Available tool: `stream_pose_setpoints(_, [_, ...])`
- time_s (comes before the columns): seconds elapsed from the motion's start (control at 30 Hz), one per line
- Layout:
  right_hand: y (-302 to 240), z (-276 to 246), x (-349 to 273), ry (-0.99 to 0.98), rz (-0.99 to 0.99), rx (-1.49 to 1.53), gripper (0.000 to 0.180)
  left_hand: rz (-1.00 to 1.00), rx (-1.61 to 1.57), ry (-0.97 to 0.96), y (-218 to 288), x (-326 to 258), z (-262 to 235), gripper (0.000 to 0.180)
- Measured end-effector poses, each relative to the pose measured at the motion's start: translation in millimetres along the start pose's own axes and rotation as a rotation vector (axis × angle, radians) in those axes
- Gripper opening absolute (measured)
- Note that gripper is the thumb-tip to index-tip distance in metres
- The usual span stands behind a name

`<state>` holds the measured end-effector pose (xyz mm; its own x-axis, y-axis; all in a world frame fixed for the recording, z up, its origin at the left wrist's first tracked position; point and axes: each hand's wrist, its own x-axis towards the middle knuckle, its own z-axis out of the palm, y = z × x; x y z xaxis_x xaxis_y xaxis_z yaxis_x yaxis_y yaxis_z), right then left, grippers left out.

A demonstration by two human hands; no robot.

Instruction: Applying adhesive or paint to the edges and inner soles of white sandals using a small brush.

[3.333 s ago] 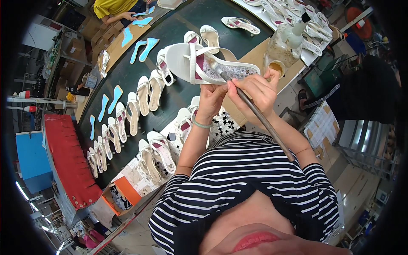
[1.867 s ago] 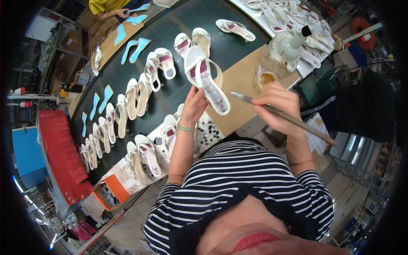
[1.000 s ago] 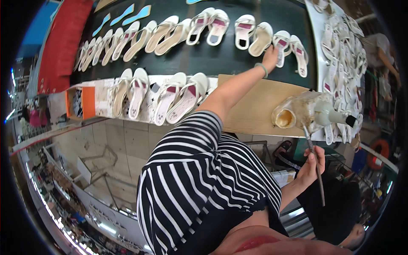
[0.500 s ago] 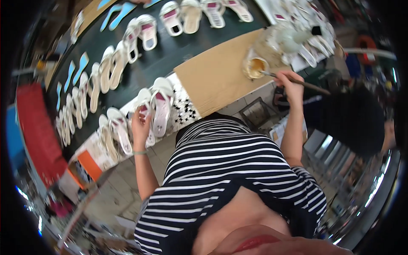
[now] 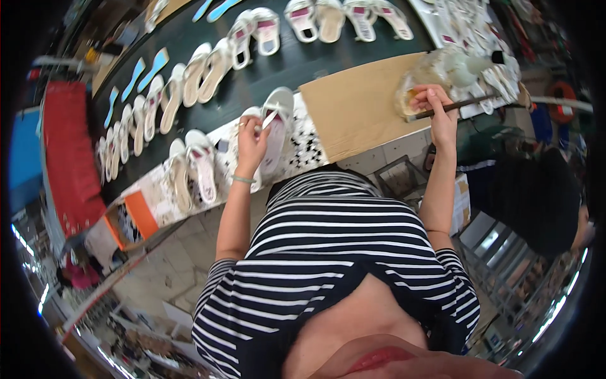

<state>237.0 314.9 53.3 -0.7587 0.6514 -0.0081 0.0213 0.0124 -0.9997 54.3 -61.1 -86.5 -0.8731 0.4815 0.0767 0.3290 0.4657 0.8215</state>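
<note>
Right hand (image 5: 437, 107), right of centre in the upper half: fingers closed round a long thin brush with a dark handle (image 5: 467, 103), held slantwise, handle end toward the right. Brush head close to the mouth of a glue-crusted, cloudy container (image 5: 406, 81); whether it touches is unclear. Pale grey-green bottle with black cap (image 5: 464, 69) beside the container.

Left hand (image 5: 251, 148), left of centre: fingers bent at the strap of a white open-toe sandal with a pale insole (image 5: 274, 151); can't tell if they pinch it or only touch it. That sandal lies near frame centre-left, toe up-frame. A second white sandal, mostly hidden by the hand (image 5: 252, 112), just left of it.

Around: flat tan cardboard sheet (image 5: 353, 98) at upper centre; scatter of small black cut-outs on white (image 5: 307, 140) between cardboard and sandal. White sandal pair (image 5: 201, 167) further left. Open orange box (image 5: 140, 215) lower left of those. Dark green tabletop (image 5: 252, 82) behind, sandals lined along it.
</note>
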Motion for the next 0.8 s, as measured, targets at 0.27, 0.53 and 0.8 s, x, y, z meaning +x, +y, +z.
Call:
stream_pose_setpoints(0.27, [39.2,91.1,-1.5,-0.417,0.347,-0.183,0.033,-0.206,-1.352,0.356,0.6,23.7,-80.2,0.015])
stream_pose_setpoints(0.53, [9.1,-14.5,24.2,0.214,0.173,-0.057,0.054,-0.134,-1.668,0.112,-41.9,0.4,-153.8,0.058])
stream_pose_setpoints(0.8, [81.3,-58.8,20.1,0.414,0.157,-0.402,0.038,-0.197,-1.900,-0.085,-22.1,1.6,-118.6,0.074])
